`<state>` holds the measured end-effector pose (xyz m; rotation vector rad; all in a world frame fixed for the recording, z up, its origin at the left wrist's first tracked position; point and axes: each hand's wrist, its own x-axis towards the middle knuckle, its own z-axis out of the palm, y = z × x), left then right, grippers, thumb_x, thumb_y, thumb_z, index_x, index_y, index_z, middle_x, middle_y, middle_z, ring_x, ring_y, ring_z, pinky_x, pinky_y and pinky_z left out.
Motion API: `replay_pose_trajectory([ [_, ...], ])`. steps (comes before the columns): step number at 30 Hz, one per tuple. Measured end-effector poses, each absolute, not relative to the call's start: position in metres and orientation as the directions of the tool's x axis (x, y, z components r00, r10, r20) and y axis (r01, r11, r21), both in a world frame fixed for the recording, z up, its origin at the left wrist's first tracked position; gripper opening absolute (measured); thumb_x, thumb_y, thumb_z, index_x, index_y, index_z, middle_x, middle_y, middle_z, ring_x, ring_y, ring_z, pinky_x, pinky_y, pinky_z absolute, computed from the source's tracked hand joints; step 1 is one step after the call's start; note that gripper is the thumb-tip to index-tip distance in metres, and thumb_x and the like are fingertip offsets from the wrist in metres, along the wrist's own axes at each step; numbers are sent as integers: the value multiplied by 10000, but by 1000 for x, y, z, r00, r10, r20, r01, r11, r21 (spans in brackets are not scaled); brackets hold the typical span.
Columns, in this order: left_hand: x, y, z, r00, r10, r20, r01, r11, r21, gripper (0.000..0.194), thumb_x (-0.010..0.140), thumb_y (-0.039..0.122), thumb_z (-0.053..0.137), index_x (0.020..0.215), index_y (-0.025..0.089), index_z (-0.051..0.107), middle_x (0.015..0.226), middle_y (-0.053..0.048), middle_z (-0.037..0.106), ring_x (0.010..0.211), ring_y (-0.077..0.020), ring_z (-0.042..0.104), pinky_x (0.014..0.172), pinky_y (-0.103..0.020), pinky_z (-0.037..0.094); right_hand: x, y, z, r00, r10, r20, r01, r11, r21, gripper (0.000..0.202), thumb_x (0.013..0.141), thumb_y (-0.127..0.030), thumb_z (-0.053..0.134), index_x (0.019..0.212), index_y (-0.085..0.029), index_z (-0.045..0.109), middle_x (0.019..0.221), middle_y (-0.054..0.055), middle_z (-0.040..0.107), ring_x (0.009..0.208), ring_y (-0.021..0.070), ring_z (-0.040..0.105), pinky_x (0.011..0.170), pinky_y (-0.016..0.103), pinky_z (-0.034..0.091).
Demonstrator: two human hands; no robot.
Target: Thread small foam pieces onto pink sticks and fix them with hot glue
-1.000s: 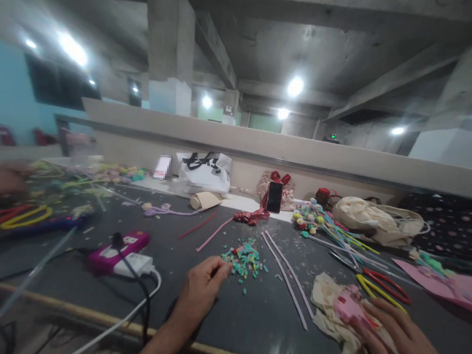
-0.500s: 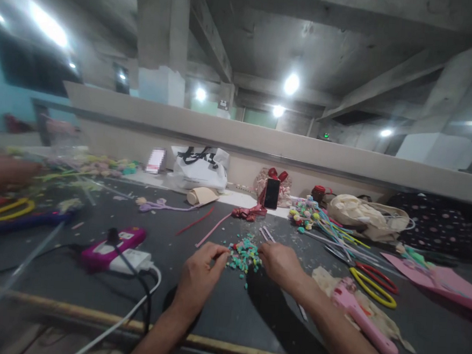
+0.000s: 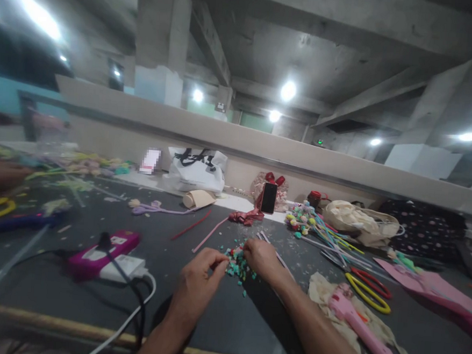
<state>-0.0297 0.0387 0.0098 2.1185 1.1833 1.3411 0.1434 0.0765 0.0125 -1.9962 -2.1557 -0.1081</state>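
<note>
Pinching lightly should suit these loose coloured bits [image 3: 235, 270] — left hand [image 3: 201, 278] nearly closed beside them, right hand [image 3: 263, 261] curled over their edge; any hold, I cannot tell.

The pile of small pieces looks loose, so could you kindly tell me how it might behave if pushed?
The pile would probably scatter, since its pieces lie loose and a few sit apart on the table. Each piece is likely light, being tiny compared with the right hand.
</note>
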Motion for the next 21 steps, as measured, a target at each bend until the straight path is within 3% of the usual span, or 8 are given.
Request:
replay_pose_trajectory([
  [9, -28, 40, 9, 195, 816, 544, 487, -562, 669, 172, 707, 278, 429, 668, 215, 584, 715, 14, 610, 692, -127, 561, 619, -218, 408, 173, 71, 18, 1, 942, 336, 874, 162, -459, 121, 644, -146, 457, 652, -153, 577, 578, -19, 571, 551, 105, 512, 493, 190, 344],
  [13, -27, 41, 9, 186, 826, 533, 491, -548, 677, 175, 709, 275, 425, 672, 214, 585, 724, 8, 612, 704, -129, 563, 648, -228, 410, 183, 71, 14, 13, 947, 321, 783, 190, -593, 203, 619, -92, 397, 715, -146, 567, 607, -21, 584, 514, 92, 529, 442, 169, 353],
  [17, -27, 42, 8, 185, 822, 539, 480, -554, 680, 175, 712, 277, 422, 670, 215, 580, 726, 4, 609, 716, -134, 561, 669, -239, 409, 185, 70, 9, 29, 955, 294, 744, 176, -645, 248, 684, -117, 362, 843, -138, 552, 724, 2, 615, 540, 89, 558, 429, 167, 379],
  [21, -29, 42, 8, 189, 822, 537, 480, -554, 680, 171, 717, 272, 424, 691, 212, 582, 741, 7, 610, 723, -128, 560, 669, -232, 404, 189, 71, 3, 74, 963, 260, 790, 102, -605, 206, 758, -197, 382, 796, -116, 568, 640, 2, 600, 513, 96, 547, 465, 199, 403],
])
